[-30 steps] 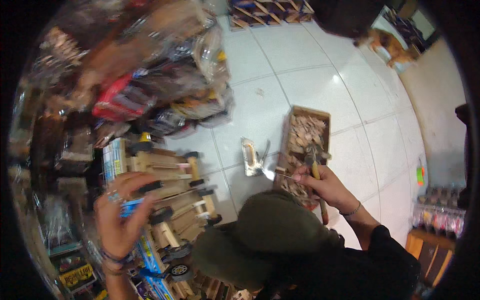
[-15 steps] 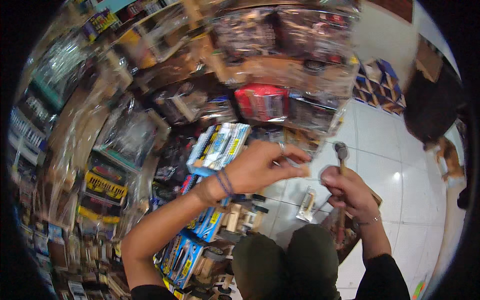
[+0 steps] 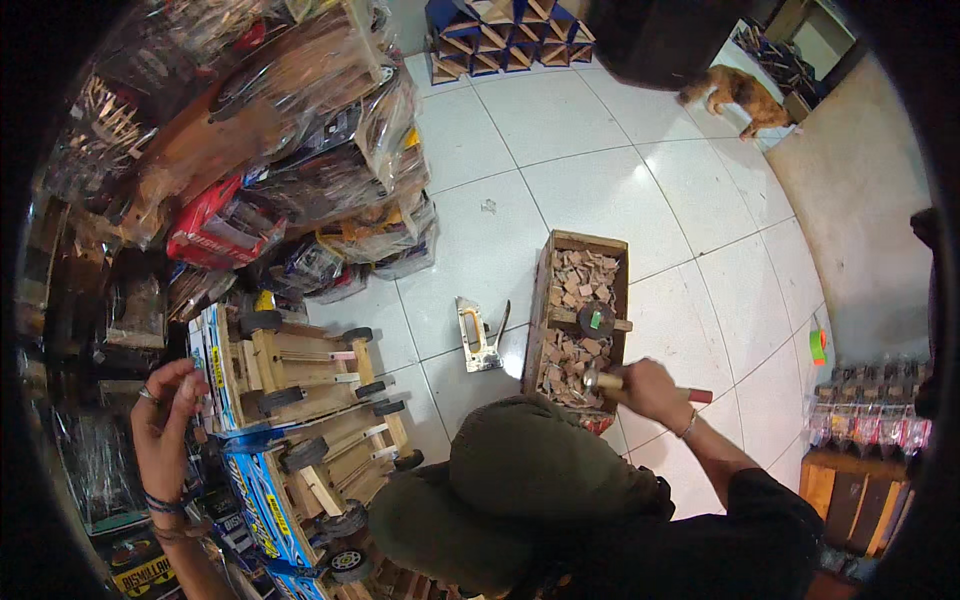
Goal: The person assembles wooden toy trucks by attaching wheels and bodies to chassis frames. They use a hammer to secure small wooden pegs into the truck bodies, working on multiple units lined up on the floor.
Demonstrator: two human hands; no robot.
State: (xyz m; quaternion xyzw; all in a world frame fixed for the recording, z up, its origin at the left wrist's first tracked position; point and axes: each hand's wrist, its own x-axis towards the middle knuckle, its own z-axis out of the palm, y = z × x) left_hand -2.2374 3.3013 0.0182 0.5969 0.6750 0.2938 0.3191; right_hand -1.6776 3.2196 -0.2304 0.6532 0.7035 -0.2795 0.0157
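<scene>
My right hand (image 3: 652, 392) grips a hammer (image 3: 698, 396) by its wooden handle, which has a red end. The metal head is over the near compartment of a wooden box (image 3: 540, 312), beside small brown square pieces (image 3: 586, 280). A round black thing with a green label (image 3: 596, 320) rests at the box's divider. On the left, my left hand (image 3: 168, 415) is raised with thumb and fingers pinched together; what they hold, if anything, is too small to make out. It is next to wooden toy trucks (image 3: 290, 372) with black wheels and blue printed sides, tipped on their sides.
A metal staple gun (image 3: 481, 340) lies on the white tiled floor (image 3: 480, 240) left of the box. Plastic-wrapped toy trucks (image 3: 225, 220) are piled at far left. A cat (image 3: 740, 98) is near the far right wall. My covered knees (image 3: 540, 480) are in front.
The view has swung right. My right hand has brought the hammer from upright to lying level over the wooden box. My left hand has moved away from it, toward the toy trucks.
</scene>
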